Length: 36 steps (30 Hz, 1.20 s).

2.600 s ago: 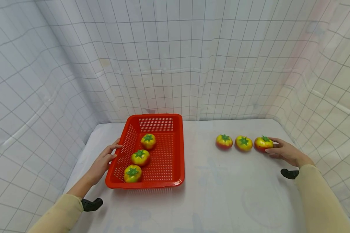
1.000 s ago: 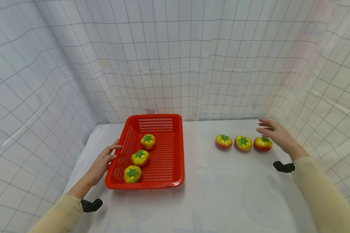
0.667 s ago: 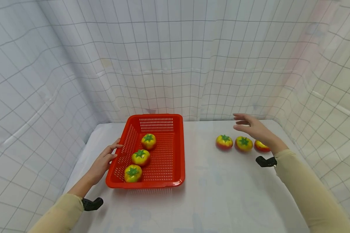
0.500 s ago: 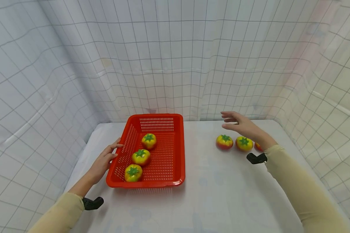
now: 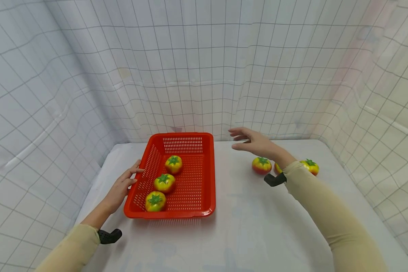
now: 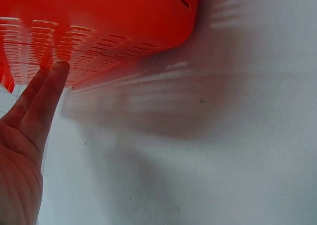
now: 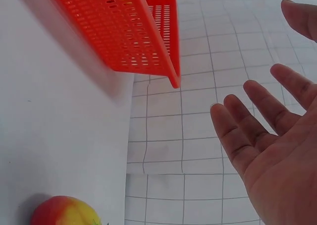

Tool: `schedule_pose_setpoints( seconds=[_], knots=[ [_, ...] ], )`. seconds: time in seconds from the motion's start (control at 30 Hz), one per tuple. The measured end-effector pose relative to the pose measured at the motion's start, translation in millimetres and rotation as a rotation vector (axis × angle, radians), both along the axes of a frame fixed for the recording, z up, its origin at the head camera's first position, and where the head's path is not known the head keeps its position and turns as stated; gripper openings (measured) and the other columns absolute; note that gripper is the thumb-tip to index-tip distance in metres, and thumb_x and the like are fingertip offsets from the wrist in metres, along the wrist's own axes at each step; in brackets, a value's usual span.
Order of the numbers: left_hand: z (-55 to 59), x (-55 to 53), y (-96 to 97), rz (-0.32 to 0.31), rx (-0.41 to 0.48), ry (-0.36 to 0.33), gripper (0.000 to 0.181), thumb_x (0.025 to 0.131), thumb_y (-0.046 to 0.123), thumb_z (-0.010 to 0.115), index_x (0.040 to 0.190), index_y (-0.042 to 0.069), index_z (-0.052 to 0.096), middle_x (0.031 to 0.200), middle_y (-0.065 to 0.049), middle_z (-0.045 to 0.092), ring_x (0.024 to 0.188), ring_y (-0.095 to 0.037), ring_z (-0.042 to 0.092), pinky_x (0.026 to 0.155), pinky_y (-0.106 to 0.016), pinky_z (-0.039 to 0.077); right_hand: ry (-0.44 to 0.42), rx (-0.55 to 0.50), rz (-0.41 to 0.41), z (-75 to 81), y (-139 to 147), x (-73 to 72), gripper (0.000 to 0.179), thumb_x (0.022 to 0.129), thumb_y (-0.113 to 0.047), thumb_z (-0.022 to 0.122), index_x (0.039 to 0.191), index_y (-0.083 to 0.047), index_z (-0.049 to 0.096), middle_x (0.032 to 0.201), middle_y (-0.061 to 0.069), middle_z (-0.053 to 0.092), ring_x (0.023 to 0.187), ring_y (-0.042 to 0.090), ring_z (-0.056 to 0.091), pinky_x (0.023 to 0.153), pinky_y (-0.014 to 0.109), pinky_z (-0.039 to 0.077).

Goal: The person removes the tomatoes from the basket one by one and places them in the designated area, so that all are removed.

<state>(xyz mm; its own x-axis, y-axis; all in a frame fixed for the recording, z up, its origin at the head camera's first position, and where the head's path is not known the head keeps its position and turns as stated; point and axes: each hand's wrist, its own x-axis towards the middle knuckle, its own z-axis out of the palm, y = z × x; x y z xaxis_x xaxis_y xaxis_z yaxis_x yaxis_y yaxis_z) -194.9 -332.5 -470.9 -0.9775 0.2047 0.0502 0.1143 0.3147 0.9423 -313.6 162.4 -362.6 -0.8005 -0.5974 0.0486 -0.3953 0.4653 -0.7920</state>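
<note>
A red plastic basket (image 5: pixel 209 181) stands left of centre on the table, holding three red-and-yellow tomatoes with green leafy tops, one at the back (image 5: pixel 173 165). My left hand (image 5: pixel 118 190) touches the basket's left side; the left wrist view shows straight fingers (image 6: pixel 44 103) against its slotted wall. Between the basket and the loose tomatoes, my right hand (image 5: pixel 256 143) hangs in the air, fingers spread and holding nothing. Three more tomatoes lie in a row on the right: the left one (image 5: pixel 261 166) shows well, while my right wrist partly covers the middle one (image 5: pixel 277 169) and the sleeve borders the right one (image 5: pixel 311 166).
The white table (image 5: pixel 238 234) reaches back to a hanging white curtain (image 5: pixel 204 75) with a grid pattern, which also closes in both sides. A black wrist device (image 5: pixel 274 179) juts from my right wrist, another (image 5: pixel 110 236) from the left.
My right hand has left the rightmost tomato, risen, and swept left over the row toward the basket, with nothing in it. The left hand, basket and tomatoes stay put.
</note>
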Motion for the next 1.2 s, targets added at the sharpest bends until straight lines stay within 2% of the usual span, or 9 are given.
schedule_pose_setpoints(
  seconds=[0.27,0.47,0.73,0.93,1.2],
  knots=[
    [-0.6,-1.6,-2.5,0.003,0.01,-0.025,0.039,0.103,0.005,0.03,0.137,0.0,0.047,0.172,-0.001,0.007,0.155,-0.041,0.006,0.09,-0.023,0.051,-0.026,-0.002,0.034,3.3,-19,2.7,0.065,0.093,-0.048,0.07,0.152,-0.032,0.045,0.148,-0.005,0.051,0.134,0.018,0.049,0.108,0.049,0.043],
    [-1.3,-3.2,-3.5,0.002,0.006,-0.033,0.038,0.103,0.005,0.03,0.137,0.0,0.047,0.172,0.0,0.007,0.155,-0.04,0.006,0.091,-0.022,0.05,-0.015,-0.014,0.084,9.5,-39,-0.8,0.066,0.093,-0.049,0.07,0.152,-0.032,0.045,0.148,-0.008,0.051,0.132,0.015,0.05,0.106,0.044,0.046],
    [-1.0,-1.8,-2.5,0.002,0.003,-0.038,0.038,0.103,0.007,0.031,0.137,0.001,0.047,0.172,0.0,0.007,0.155,-0.042,0.006,0.091,-0.022,0.05,-0.002,-0.006,0.138,17.5,-79,-6.7,0.071,0.09,-0.052,0.071,0.153,-0.03,0.045,0.147,-0.011,0.051,0.132,0.016,0.05,0.103,0.041,0.048],
    [1.0,0.5,-1.7,0.006,0.002,-0.037,0.037,0.104,0.008,0.032,0.137,0.0,0.046,0.172,-0.001,0.006,0.155,-0.041,0.006,0.091,-0.022,0.05,-0.052,-0.022,0.174,22.9,-112,-8.9,0.073,0.088,-0.05,0.073,0.153,-0.031,0.045,0.147,-0.008,0.053,0.13,0.011,0.05,0.1,0.042,0.049],
    [1.9,1.2,-1.6,0.008,0.013,-0.042,0.038,0.103,0.008,0.032,0.138,-0.001,0.046,0.172,-0.001,0.007,0.155,-0.04,0.006,0.092,-0.022,0.05,-0.056,-0.075,0.255,20.9,-151,-14.3,0.072,0.089,-0.046,0.073,0.152,-0.028,0.046,0.145,-0.007,0.053,0.131,0.017,0.051,0.103,0.042,0.047]
  ],
)
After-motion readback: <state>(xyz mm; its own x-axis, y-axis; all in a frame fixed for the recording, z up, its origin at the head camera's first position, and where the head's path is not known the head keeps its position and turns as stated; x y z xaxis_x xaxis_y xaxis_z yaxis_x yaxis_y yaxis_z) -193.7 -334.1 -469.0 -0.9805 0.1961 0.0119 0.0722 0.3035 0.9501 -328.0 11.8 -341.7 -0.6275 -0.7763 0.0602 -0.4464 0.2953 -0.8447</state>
